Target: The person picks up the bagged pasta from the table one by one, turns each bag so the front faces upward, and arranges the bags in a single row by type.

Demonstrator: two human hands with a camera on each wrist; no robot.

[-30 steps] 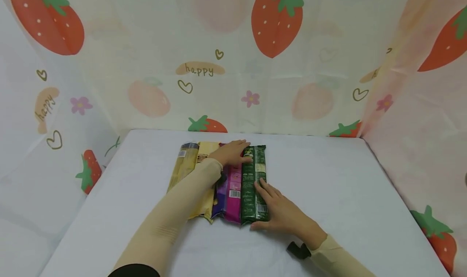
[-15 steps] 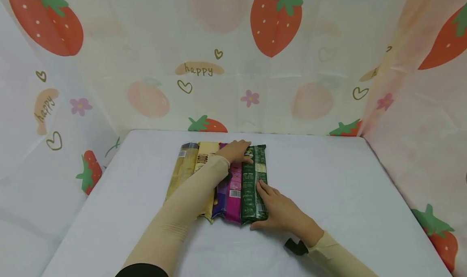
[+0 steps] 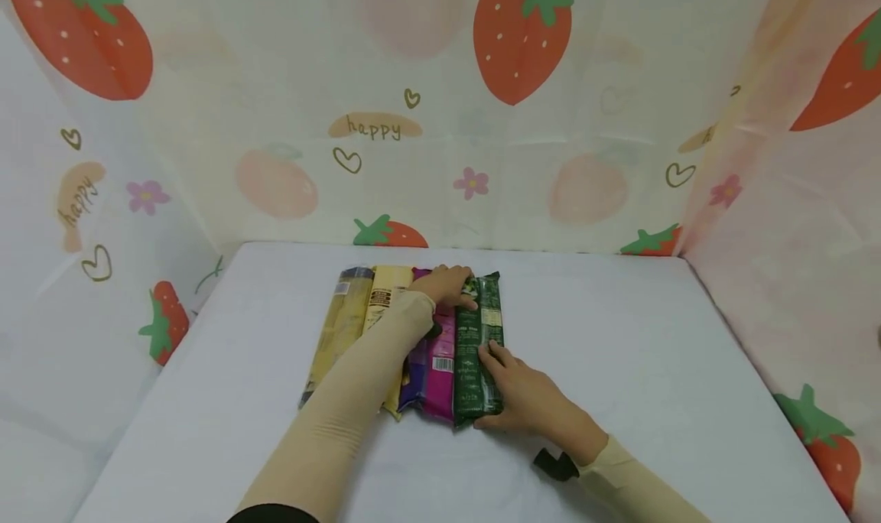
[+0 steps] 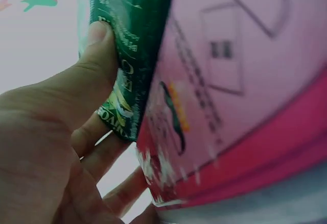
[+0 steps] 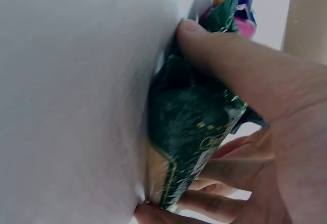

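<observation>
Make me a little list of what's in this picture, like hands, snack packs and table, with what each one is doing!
left hand: holds the far end of the green packet, thumb on its edge
right hand: holds the near end of the green packet, fingers curled round it
green packet: rightmost of the row, lying flat
pink packet: right beside the green one, touching it
purple packet: next to the pink one, partly under the left arm
yellow packets: at the left of the row
table: white, bears the row
backdrop: strawberry print
</observation>
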